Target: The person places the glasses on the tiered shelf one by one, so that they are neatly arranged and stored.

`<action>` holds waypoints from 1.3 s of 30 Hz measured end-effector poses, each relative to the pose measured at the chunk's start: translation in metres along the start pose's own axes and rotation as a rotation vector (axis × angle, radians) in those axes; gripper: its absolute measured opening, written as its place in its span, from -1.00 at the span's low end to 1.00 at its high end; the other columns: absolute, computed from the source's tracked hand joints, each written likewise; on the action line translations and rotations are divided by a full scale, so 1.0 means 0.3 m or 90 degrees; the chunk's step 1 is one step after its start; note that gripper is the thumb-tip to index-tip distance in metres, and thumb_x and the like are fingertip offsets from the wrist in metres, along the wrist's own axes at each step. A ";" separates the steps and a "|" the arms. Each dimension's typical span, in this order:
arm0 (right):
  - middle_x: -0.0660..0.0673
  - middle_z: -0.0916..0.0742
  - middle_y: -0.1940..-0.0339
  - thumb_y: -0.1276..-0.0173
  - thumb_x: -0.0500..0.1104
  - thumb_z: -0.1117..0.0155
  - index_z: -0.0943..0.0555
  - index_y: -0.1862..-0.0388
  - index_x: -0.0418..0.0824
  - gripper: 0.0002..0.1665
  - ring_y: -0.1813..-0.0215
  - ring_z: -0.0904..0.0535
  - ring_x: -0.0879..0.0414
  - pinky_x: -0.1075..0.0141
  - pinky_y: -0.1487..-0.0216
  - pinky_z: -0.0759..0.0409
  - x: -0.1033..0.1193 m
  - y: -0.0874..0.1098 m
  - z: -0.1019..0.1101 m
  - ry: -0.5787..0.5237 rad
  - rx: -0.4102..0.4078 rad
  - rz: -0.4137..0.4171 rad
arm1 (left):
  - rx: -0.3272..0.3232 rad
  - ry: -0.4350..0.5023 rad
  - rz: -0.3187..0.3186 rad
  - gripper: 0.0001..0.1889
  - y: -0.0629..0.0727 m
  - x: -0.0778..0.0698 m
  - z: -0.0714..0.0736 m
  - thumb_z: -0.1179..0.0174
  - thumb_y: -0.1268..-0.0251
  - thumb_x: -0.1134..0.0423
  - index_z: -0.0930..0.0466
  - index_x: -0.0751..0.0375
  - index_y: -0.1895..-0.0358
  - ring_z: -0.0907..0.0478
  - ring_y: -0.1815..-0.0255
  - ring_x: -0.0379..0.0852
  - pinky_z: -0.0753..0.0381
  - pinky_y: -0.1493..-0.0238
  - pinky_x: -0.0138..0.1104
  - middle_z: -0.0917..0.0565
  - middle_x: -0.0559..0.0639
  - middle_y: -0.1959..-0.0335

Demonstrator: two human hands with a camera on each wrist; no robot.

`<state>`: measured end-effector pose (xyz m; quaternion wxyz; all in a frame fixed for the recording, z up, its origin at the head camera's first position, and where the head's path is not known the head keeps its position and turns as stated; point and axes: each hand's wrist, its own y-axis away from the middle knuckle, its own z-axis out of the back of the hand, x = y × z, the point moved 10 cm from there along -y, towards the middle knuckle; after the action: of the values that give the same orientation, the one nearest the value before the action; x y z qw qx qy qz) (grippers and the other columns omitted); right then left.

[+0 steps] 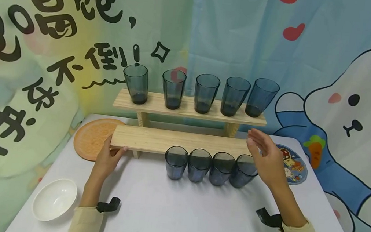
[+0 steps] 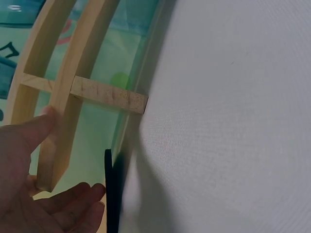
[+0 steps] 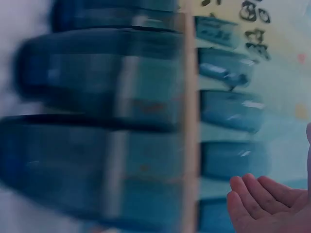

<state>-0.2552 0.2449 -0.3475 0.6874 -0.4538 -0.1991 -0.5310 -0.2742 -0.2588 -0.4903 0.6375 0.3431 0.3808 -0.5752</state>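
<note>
A two-tier wooden rack (image 1: 189,111) stands at the back of the white table (image 1: 180,211). Several blue-grey glasses (image 1: 205,92) line its upper shelf; the lower plank (image 1: 180,141) is bare. Several more glasses (image 1: 199,165) stand in a row on the table in front of it. My left hand (image 1: 109,157) is at the plank's left end; in the left wrist view its thumb (image 2: 36,128) touches the plank (image 2: 73,97) and the fingers lie loose beside it. My right hand (image 1: 263,156) hovers open, fingers straight, just above and right of the rightmost table glass (image 1: 243,171). The right wrist view is blurred: glasses (image 3: 97,73) and fingertips (image 3: 262,199).
An orange round plate (image 1: 92,137) lies left of the rack, and a white bowl (image 1: 54,198) sits at the table's front left. A round picture coaster (image 1: 292,164) lies behind my right hand. Printed cloth hangs behind the table.
</note>
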 end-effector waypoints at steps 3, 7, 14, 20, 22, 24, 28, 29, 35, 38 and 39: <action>-0.22 -0.58 -0.49 -0.64 0.03 -0.25 -0.31 -0.65 -0.15 -0.27 -0.52 -0.49 -0.14 0.69 -0.39 -0.32 -0.090 0.060 0.001 0.020 0.005 -0.045 | 0.003 0.001 0.001 -0.13 0.001 0.002 -0.002 -0.17 -0.65 0.05 0.17 0.22 -0.73 -0.44 -0.50 0.36 -0.52 -0.42 0.12 -0.22 0.44 -0.60; -0.24 -0.53 -0.54 -0.57 0.07 -0.35 -0.20 -0.71 -0.10 -0.11 -0.56 -0.42 -0.21 0.68 -0.44 -0.26 -0.193 0.129 -0.012 0.024 0.026 -0.099 | -0.002 -0.004 -0.003 -0.14 0.001 0.004 -0.001 -0.17 -0.65 0.05 0.16 0.24 -0.72 -0.46 -0.47 0.37 -0.53 -0.41 0.12 -0.24 0.45 -0.58; -0.23 -0.43 -0.63 -0.42 0.09 -0.52 -0.08 -0.76 -0.16 0.15 -0.62 -0.33 -0.25 -0.03 -0.53 -0.34 -0.309 0.223 -0.059 0.038 0.076 -0.156 | 0.000 -0.006 0.001 -0.14 -0.001 0.008 0.000 -0.17 -0.65 0.04 0.16 0.22 -0.72 -0.46 -0.47 0.37 -0.53 -0.40 0.12 -0.23 0.44 -0.59; -0.22 -0.50 -0.58 -0.41 0.06 -0.54 -0.14 -0.74 -0.14 0.11 -0.61 -0.35 -0.23 0.41 -0.53 -0.37 -0.334 0.239 -0.063 0.034 0.057 -0.159 | 0.001 -0.007 -0.001 -0.14 0.002 0.002 0.000 -0.16 -0.66 0.05 0.18 0.23 -0.72 -0.45 -0.48 0.38 -0.52 -0.41 0.13 -0.21 0.46 -0.60; -0.22 -0.50 -0.58 -0.41 0.05 -0.54 -0.15 -0.74 -0.13 0.10 -0.61 -0.34 -0.24 0.27 -0.56 -0.38 -0.336 0.237 -0.061 0.030 0.053 -0.160 | 0.003 -0.011 0.001 -0.13 0.005 0.000 0.001 -0.15 -0.66 0.03 0.20 0.23 -0.73 -0.45 -0.48 0.39 -0.52 -0.41 0.14 -0.22 0.46 -0.60; -0.22 -0.50 -0.58 -0.41 0.05 -0.53 -0.20 -0.72 -0.13 0.06 -0.60 -0.37 -0.24 0.30 -0.54 -0.40 -0.337 0.231 -0.062 0.029 0.048 -0.154 | 0.005 -0.010 0.002 -0.12 0.009 -0.004 0.002 -0.15 -0.66 0.02 0.21 0.24 -0.73 -0.44 -0.48 0.40 -0.52 -0.41 0.15 -0.22 0.47 -0.59; -0.24 -0.55 -0.53 -0.40 -0.02 -0.55 -0.31 -0.66 -0.16 -0.04 -0.54 -0.44 -0.22 0.64 -0.39 -0.36 -0.332 0.226 -0.069 0.015 0.035 -0.121 | 0.005 -0.006 0.000 -0.11 0.011 -0.008 0.003 -0.16 -0.65 0.01 0.21 0.23 -0.73 -0.44 -0.48 0.41 -0.51 -0.42 0.15 -0.21 0.47 -0.59; -0.23 -0.55 -0.52 -0.39 -0.04 -0.56 -0.33 -0.65 -0.16 -0.05 -0.53 -0.46 -0.20 0.72 -0.33 -0.32 -0.331 0.227 -0.071 0.014 0.033 -0.113 | 0.005 -0.005 0.000 -0.11 0.010 -0.008 0.002 -0.16 -0.65 0.01 0.20 0.23 -0.73 -0.44 -0.48 0.40 -0.51 -0.42 0.14 -0.21 0.47 -0.59; -0.25 -0.57 -0.48 -0.31 -0.09 -0.63 -0.35 -0.62 -0.16 -0.02 -0.50 -0.50 -0.23 0.74 -0.33 -0.29 -0.332 0.236 -0.081 0.009 0.021 -0.086 | 0.004 -0.008 0.001 -0.12 0.008 -0.002 0.001 -0.15 -0.66 0.03 0.20 0.22 -0.73 -0.44 -0.48 0.40 -0.51 -0.42 0.14 -0.22 0.46 -0.59; -0.26 -0.58 -0.47 -0.30 -0.10 -0.64 -0.34 -0.63 -0.16 0.00 -0.50 -0.49 -0.26 0.74 -0.34 -0.28 -0.333 0.240 -0.084 0.004 0.020 -0.086 | 0.006 -0.008 0.005 -0.12 0.008 0.002 0.001 -0.15 -0.66 0.02 0.21 0.20 -0.73 -0.44 -0.48 0.40 -0.51 -0.42 0.14 -0.21 0.45 -0.60; -0.26 -0.58 -0.47 -0.30 -0.11 -0.63 -0.34 -0.63 -0.16 0.00 -0.50 -0.48 -0.27 0.73 -0.35 -0.28 -0.332 0.241 -0.085 0.001 0.021 -0.086 | 0.007 -0.008 0.006 -0.12 0.009 0.002 0.001 -0.15 -0.66 0.02 0.21 0.20 -0.73 -0.43 -0.49 0.40 -0.51 -0.42 0.14 -0.21 0.46 -0.60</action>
<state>-0.2302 0.2801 -0.4658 0.6573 -0.4276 -0.2376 -0.5733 -0.2714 -0.2589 -0.4906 0.6407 0.3452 0.3720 -0.5762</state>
